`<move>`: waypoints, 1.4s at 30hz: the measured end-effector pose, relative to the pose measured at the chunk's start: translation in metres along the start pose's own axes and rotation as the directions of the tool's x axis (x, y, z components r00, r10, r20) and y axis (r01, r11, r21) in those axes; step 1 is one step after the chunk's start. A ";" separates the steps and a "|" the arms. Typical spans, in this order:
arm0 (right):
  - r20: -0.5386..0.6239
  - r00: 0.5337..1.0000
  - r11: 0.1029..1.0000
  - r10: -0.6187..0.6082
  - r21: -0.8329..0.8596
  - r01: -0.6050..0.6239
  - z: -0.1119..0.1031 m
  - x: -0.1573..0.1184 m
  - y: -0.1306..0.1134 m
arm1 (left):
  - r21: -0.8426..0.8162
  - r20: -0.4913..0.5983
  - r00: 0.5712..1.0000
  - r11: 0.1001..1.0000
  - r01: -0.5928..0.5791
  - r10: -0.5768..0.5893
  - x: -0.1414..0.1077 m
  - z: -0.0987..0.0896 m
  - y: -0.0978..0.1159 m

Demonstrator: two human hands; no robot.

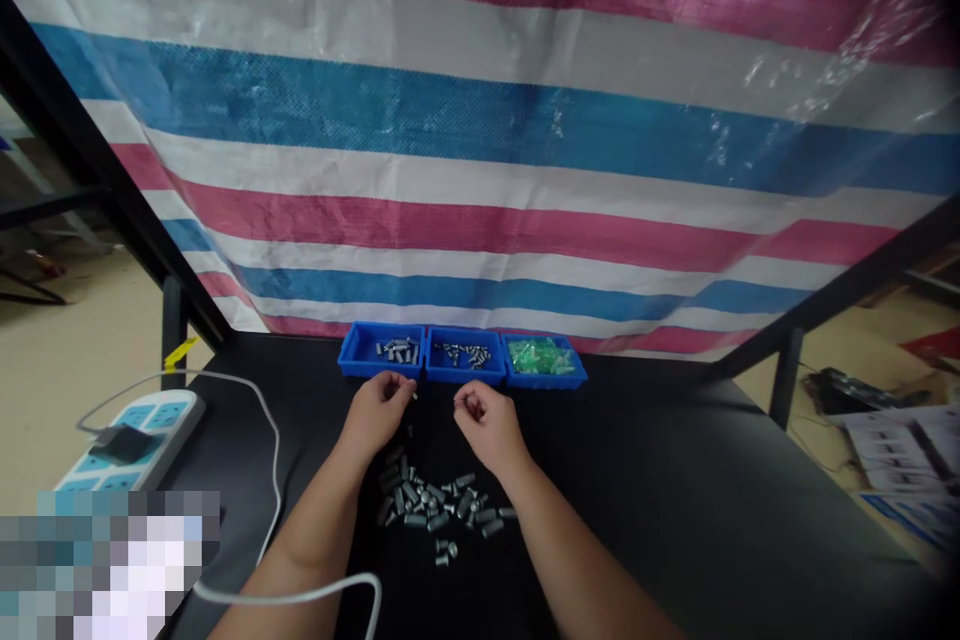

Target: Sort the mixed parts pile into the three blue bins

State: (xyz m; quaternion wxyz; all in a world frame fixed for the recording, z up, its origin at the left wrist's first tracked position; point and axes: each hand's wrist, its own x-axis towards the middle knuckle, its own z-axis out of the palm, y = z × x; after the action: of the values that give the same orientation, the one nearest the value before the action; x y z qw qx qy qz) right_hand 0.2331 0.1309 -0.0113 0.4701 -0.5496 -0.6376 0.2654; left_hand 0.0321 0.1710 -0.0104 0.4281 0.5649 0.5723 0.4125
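Observation:
My left hand (381,408) is closed in a pinch in front of the left blue bin (360,360), with a tiny bright bit of metal at its fingertips, too small to name. To its right, my right hand (491,423) has its fingers curled together below the middle blue bin (465,376). What those fingers hold, if anything, is hidden. Short metal cylinders (399,351) lie in the left bin, and small screw-like metal parts (478,356) in the middle one. Between my forearms, a loose pile of metal cylinders and screw-like pieces (437,522) is spread on the black table (637,510).
The right blue bin (544,381) holds green pieces in clear plastic (538,356). A white power strip (176,430) with a black plug and a white cable (276,440) occupies the left side. Behind the bins hangs a striped tarp (480,220) on a black frame.

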 end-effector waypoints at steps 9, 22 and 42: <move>-0.179 0.982 0.953 0.053 0.303 0.004 -0.005 0.009 0.010 | -0.724 -0.005 0.976 0.674 0.147 -0.219 -0.002 -0.002 0.021; -0.198 0.957 0.976 -0.213 -0.083 0.201 -0.027 0.007 -0.001 | -0.409 0.094 0.993 0.912 -0.030 0.074 -0.008 -0.004 0.023; 0.172 0.967 0.955 -0.187 -0.198 0.220 -0.012 -0.005 -0.010 | 0.025 0.424 0.841 0.924 -0.382 0.336 -0.022 0.005 0.025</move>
State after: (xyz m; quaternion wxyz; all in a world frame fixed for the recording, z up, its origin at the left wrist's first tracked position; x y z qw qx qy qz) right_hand 0.2387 0.1216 0.0007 0.3829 -0.5067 -0.7498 0.1858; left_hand 0.0439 0.1496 0.0129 0.4227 0.7585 0.3746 0.3251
